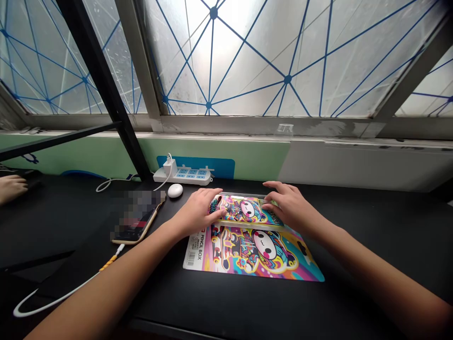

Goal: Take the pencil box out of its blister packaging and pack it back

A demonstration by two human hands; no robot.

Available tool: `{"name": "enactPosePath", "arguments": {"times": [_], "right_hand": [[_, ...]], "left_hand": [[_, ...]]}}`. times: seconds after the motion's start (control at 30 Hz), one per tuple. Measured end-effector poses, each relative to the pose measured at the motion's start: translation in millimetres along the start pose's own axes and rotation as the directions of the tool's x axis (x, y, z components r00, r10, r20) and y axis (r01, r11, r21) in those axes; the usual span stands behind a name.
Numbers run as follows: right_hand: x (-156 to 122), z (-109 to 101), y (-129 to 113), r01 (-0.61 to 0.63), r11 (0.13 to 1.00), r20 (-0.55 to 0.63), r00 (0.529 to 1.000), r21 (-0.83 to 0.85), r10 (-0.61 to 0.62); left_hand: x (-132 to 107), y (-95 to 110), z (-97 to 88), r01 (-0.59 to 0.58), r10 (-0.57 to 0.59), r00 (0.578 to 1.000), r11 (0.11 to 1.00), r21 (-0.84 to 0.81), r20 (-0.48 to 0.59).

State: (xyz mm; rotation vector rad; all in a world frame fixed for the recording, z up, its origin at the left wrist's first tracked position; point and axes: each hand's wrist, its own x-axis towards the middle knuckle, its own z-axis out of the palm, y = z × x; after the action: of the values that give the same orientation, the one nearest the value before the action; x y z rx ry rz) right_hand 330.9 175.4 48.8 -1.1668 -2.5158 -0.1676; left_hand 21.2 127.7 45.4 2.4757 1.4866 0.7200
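Desk (375, 245) open right; left hand (196, 212), right hand (288, 203) clasp pencil box (244, 210).

Office-type workspace: black desk (371, 245) under frosted window (247, 61); power strip (182, 174), computer mouse (175, 190), smartphone (136, 222) with charging cable (67, 295).

Light: way bright, all pouring in through the frosted window (226, 56), blown out up top
Glare: thin shiny streak on the pencil box (244, 210)
Edges: heavy fisheye, window frame (138, 61) bends
Blur: phone (136, 217) pixelated out
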Motion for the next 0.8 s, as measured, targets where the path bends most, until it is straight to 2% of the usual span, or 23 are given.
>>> {"name": "enactPosePath", "arguments": {"times": [0.2,0.3,0.37,0.5,0.63,0.73,0.8], "right_hand": [[-5.8,-26.3,-9.1,0.145,0.989,-0.072,0.987,-0.014,-0.145],[-10.0,-31.0,-15.7,0.285,0.953,-0.159,0.941,-0.099,-0.298],[-12.1,-30.6,-18.4,0.341,0.930,-0.172,0.916,-0.140,-0.362],[-13.6,-25.5,-14.3,0.344,0.935,-0.185,0.917,-0.089,-0.354],[-11.8,-29.4,-8.8,0.307,0.952,-0.219,0.930,0.019,-0.295],[-14.1,-43.5,-15.9,0.313,0.950,-0.261,0.916,-0.012,-0.306],[-22.9,-53.0,-26.2,0.303,0.952,-0.297,0.905,-0.050,-0.304]], "left_hand": [[3.7,-8.9,-5.1,0.004,-0.005,0.996,1.000,-0.007,-0.089],[5.8,-17.5,-9.0,-0.034,0.028,0.987,0.999,-0.032,-0.161],[6.2,-21.5,-10.6,-0.082,0.070,0.978,0.995,-0.056,-0.194],[4.8,-23.1,-10.6,-0.199,0.190,0.959,0.980,-0.022,-0.210],[3.8,-17.5,-13.0,-0.315,0.331,0.899,0.944,0.102,-0.286],[1.3,-7.5,-22.8,-0.372,0.433,0.824,0.900,0.227,-0.366],[-4.6,2.4,-31.6,-0.384,0.470,0.790,0.880,0.280,-0.392]]}}
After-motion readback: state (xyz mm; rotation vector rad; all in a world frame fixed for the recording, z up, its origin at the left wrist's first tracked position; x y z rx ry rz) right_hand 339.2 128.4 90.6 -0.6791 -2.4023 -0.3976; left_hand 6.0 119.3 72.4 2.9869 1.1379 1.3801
